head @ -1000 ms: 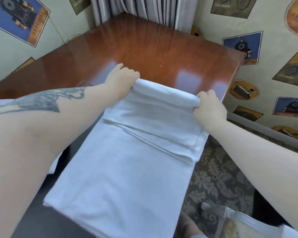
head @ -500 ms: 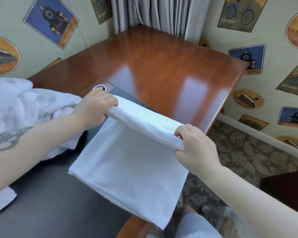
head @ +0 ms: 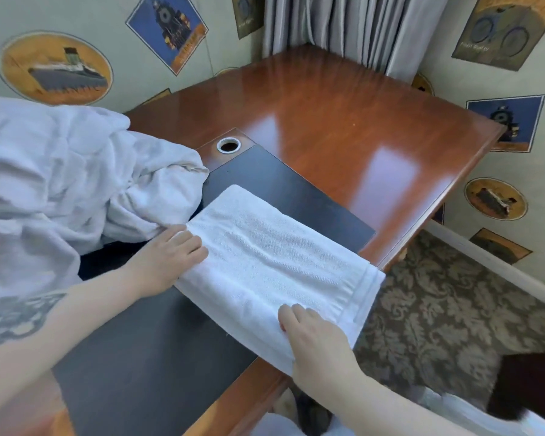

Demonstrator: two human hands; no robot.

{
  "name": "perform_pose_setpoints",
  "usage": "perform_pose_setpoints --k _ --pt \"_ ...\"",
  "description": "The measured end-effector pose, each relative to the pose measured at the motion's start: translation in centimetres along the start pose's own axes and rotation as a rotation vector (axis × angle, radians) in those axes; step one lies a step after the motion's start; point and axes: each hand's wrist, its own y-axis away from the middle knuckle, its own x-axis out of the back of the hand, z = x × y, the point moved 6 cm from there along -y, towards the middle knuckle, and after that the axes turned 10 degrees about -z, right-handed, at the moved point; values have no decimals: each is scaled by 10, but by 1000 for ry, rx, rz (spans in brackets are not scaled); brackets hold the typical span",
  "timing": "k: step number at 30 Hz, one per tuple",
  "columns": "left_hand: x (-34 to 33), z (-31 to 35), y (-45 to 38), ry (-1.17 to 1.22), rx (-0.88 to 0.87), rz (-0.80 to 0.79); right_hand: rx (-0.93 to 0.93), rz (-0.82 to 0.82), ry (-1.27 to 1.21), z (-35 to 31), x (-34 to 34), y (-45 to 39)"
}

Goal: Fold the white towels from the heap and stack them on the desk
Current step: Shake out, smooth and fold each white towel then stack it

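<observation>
From my remote seat I see the folded towel (head: 274,262) lying flat on the worktop (head: 343,127), mostly on the dark inlay panel (head: 158,357) set into the wood, with its right-hand end hanging a little past the worktop's near-right edge. My left hand (head: 167,259) rests on the towel's left end, its fingers (head: 189,243) bent at the knuckles and laid over the cloth's edge; I cannot tell whether they pinch it or only press on it. My right hand (head: 315,338) sits on the towel's near corner, fingers (head: 291,316) curled down onto the fabric, and again I cannot tell whether the thumb is under the edge. A stitched band runs along the towel's right end, and a shallow crease runs lengthwise down its middle. Just left of the towel, touching its far-left corner, lies the heap of white towels (head: 60,190), rumpled and piled against the wall. Beyond the towel, at the far corner of the inlay panel, is a round cable hole (head: 228,145) with a metal rim. Further beyond, at the back of the worktop, grey curtains (head: 343,23) hang. To the right of the towel and below the worktop's edge is patterned carpet (head: 447,309). The tattooed forearm (head: 19,316) leads to the left hand.
</observation>
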Motion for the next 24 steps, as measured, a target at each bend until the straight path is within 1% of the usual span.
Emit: perform_pose_setpoints --k 3,4,5,7,8,9,10,11,12,13,14,16,17,18,19,20,21,22,24 --pt "3 -3 4 -31 24 5 44 -31 29 -8 -6 -4" --pt "0 -1 4 -46 28 -41 69 -64 26 -11 -12 -4" --pt "-6 4 4 -65 23 -138 96 -114 9 -15 -19 -4" --pt "-26 8 5 -43 2 -491 139 -216 -79 -18 -27 -4" --pt "-31 4 5 34 30 -642 137 -221 -168 -14 -23 -6" --pt "-29 -3 1 120 107 -770 122 -174 -261 -7 -14 -11" --pt "-23 -7 -6 218 201 -814 115 -63 -301 3 -2 -18" --pt "-16 -6 -16 309 298 -780 113 72 -261 14 10 -26" --pt "-13 -2 -27 395 407 -700 92 160 -180 24 19 -34" --pt "-14 10 -38 484 512 -623 44 174 -97 33 21 -41" --pt "-19 29 -45 570 605 -588 -3 126 -27 42 16 -48" --pt "-33 71 -49 701 734 -637 -40 21 45 55 1 -58" --pt "-40 86 -48 727 776 -623 -41 11 56 62 -1 -61" --pt "-46 93 -46 729 819 -559 -45 49 52 70 3 -64" --pt "-49 95 -43 724 870 -469 -70 121 40 78 12 -66" --pt "-49 94 -41 715 929 -384 -117 189 16 87 23 -69" --pt "-48 93 -39 710 995 -327 -165 218 -14 94 31 -74" --pt "-46 93 -38 714 1065 -297 -194 208 -40 97 35 -79" --pt "-45 100 -39 745 1194 -292 -226 152 -84 94 33 -87"
